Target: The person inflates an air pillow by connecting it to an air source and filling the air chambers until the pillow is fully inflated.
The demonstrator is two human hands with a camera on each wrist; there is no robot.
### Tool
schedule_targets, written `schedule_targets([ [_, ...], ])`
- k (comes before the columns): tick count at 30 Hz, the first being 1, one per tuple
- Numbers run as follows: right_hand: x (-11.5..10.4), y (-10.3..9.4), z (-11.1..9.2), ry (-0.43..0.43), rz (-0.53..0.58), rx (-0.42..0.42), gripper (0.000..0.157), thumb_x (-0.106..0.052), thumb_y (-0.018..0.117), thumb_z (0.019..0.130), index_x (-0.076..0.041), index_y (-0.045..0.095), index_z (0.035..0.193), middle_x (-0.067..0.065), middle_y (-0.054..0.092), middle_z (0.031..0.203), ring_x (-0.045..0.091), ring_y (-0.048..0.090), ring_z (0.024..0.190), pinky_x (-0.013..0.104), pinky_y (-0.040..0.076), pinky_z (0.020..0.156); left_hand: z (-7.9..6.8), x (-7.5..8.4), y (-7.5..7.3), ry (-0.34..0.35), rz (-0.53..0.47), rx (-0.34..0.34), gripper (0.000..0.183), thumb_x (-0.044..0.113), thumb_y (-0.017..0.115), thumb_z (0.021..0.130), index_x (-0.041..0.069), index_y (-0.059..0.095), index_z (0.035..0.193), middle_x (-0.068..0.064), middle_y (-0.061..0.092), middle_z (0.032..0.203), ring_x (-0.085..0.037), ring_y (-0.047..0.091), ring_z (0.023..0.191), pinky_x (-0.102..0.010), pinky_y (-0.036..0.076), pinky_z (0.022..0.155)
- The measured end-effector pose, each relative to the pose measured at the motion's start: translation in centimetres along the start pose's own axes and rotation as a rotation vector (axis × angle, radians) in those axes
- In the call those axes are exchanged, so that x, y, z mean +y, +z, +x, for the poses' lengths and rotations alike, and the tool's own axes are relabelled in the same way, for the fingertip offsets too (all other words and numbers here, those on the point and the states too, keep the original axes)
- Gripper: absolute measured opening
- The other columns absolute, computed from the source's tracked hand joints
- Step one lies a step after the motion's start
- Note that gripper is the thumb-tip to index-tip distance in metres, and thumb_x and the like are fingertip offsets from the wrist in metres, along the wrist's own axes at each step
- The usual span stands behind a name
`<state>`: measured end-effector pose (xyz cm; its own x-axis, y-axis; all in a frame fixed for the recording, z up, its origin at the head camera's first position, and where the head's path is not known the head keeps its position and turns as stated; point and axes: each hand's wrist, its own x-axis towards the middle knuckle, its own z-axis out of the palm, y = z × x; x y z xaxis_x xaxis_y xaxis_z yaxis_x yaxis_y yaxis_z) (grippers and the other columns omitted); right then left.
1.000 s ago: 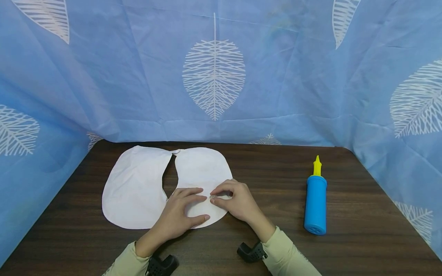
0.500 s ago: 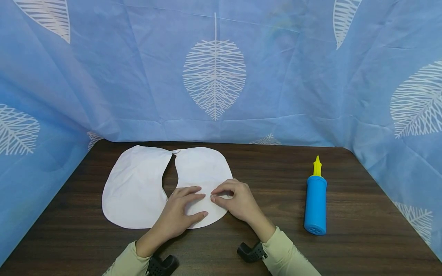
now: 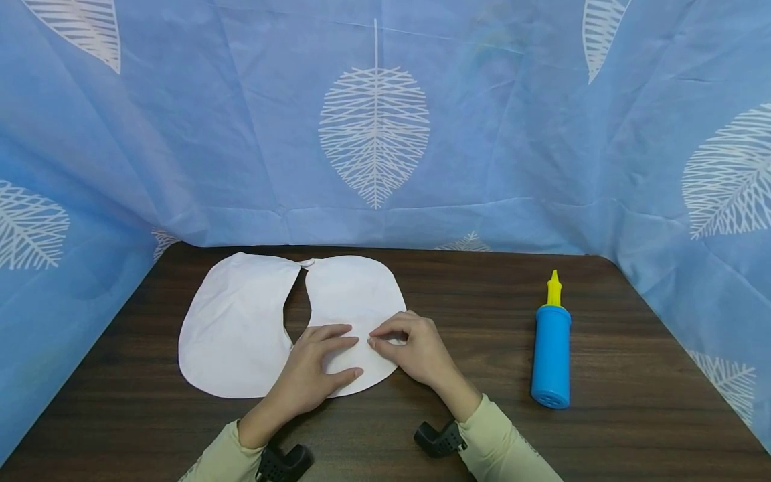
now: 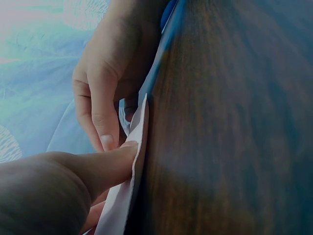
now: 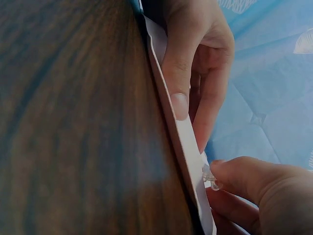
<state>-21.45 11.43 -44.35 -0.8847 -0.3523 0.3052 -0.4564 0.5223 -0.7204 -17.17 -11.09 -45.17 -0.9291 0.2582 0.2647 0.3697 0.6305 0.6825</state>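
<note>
Inflatable neck pillow, white, lying flat on the wood-grain tabletop, left of centre. Clear plastic valve on its right-hand lobe. Right hand: thumb and forefinger pinching the valve. Left hand: fingers spread, pressing the same lobe. Step, as judged: working the valve; next move likely calls for steady fabric, firm pinch. Hand pump, blue, yellow nozzle: well apart, right, lying down. No brand or label legible.

The white sheet looks matt, the clear valve glossy plastic, the tabletop wood-grained.
</note>
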Motion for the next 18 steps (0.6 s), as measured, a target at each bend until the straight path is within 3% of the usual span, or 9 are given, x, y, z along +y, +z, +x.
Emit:
schedule_targets([
  [11,0.11,-0.02,0.00,-0.008,-0.018,0.013,0.008,-0.013,0.084,0.092,-0.017,0.088,0.098,-0.006,0.082,0.094,0.012,0.067,0.089,0.025,0.055,0.079,0.04,0.14,-0.05,0.004,0.002,0.005,0.044,0.019,0.093,0.084,0.010,0.081,0.125,-0.008,0.071,0.142,-0.033,0.060,0.133,-0.063,0.048,0.111],
  [18,0.04,-0.03,0.06,0.087,-0.016,0.015,0.010,-0.014,0.081,0.095,-0.019,0.088,0.100,-0.004,0.080,0.094,0.008,0.056,0.078,0.023,0.049,0.071,0.02,0.08,0.00,0.017,0.007,0.013,0.043,0.019,0.094,0.083,0.009,0.081,0.123,-0.008,0.071,0.142,-0.033,0.061,0.131,-0.062,0.049,0.109],
])
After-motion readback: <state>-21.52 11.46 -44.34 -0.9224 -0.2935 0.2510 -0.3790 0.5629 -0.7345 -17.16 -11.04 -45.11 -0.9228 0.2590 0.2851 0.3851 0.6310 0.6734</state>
